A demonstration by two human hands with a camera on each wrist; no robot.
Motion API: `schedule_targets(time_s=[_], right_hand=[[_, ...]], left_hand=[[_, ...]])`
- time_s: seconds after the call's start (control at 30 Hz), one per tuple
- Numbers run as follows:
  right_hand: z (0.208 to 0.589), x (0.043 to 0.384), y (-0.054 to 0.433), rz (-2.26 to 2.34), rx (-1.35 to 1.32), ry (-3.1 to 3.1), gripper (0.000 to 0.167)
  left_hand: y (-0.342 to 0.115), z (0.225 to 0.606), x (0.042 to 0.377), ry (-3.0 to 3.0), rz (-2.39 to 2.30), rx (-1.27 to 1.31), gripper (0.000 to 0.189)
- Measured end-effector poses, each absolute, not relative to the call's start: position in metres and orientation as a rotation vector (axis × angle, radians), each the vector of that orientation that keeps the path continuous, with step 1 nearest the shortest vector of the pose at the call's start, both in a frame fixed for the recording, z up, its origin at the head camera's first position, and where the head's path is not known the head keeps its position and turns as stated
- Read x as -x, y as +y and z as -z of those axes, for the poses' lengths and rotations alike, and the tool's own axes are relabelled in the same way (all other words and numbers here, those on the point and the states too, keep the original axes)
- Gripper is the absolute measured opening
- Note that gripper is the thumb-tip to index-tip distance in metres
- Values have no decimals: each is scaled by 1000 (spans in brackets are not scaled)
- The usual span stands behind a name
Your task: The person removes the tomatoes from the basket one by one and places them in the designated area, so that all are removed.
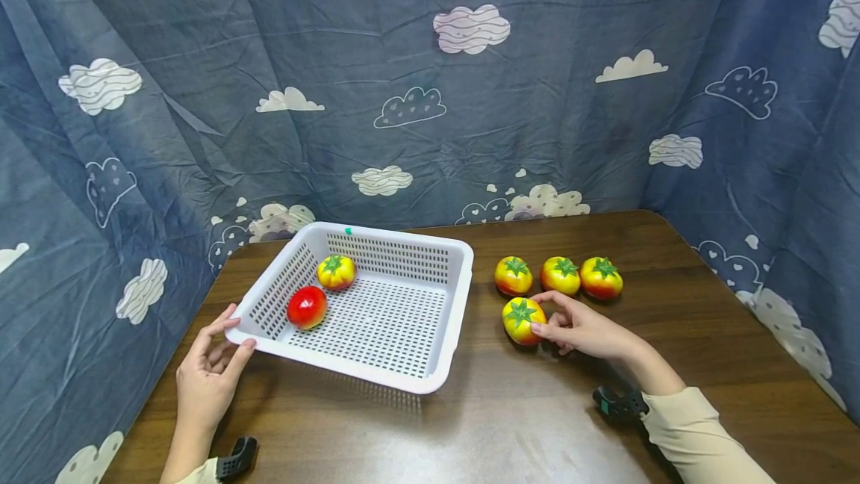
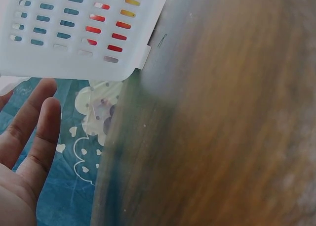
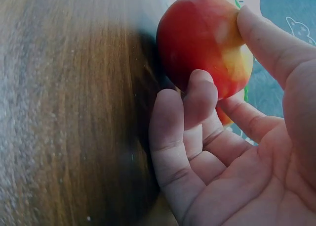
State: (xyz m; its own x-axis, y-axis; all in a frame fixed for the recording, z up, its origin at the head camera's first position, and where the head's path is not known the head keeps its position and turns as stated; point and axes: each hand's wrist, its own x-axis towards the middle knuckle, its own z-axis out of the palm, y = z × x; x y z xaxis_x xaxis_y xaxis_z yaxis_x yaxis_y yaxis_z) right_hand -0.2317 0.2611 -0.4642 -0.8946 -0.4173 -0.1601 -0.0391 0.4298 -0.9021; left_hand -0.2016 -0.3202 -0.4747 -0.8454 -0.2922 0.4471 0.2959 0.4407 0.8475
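The left hand (image 1: 207, 376) holds the near-left corner of a white perforated plastic basket (image 1: 349, 374), thumb and fingers on its rim. In the left wrist view, two fingers (image 2: 42, 137) show below the basket wall (image 2: 74, 63). My right hand (image 1: 581, 329) pinches a red-and-yellow toy tomato (image 1: 521, 320) with a green leafy top, right of the basket. The right wrist view shows the thumb on one side of this tomato (image 3: 202, 43) and curled fingers beneath. Inside the basket lie a red tomato (image 1: 307, 308), no leaf visible, and a yellow one (image 1: 336, 272), leaf up.
Behind the right hand, three more toy tomatoes stand in a row: a left one (image 1: 513, 276), a middle one (image 1: 561, 275) and a right one (image 1: 601, 278). A brown wooden table (image 1: 497, 424) carries everything. Blue cloud-patterned cloth (image 1: 336, 43) hangs around its back and sides.
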Motion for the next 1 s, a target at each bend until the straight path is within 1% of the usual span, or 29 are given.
schedule_targets(time_s=[0.3, 1.0], right_hand=[[465, 233, 260, 1486, 342, 2290, 70], [463, 235, 261, 1484, 317, 2261, 73]], left_hand=[[-321, 475, 201, -2149, 1428, 11, 39], [-320, 474, 201, -2152, 1431, 12, 39]])
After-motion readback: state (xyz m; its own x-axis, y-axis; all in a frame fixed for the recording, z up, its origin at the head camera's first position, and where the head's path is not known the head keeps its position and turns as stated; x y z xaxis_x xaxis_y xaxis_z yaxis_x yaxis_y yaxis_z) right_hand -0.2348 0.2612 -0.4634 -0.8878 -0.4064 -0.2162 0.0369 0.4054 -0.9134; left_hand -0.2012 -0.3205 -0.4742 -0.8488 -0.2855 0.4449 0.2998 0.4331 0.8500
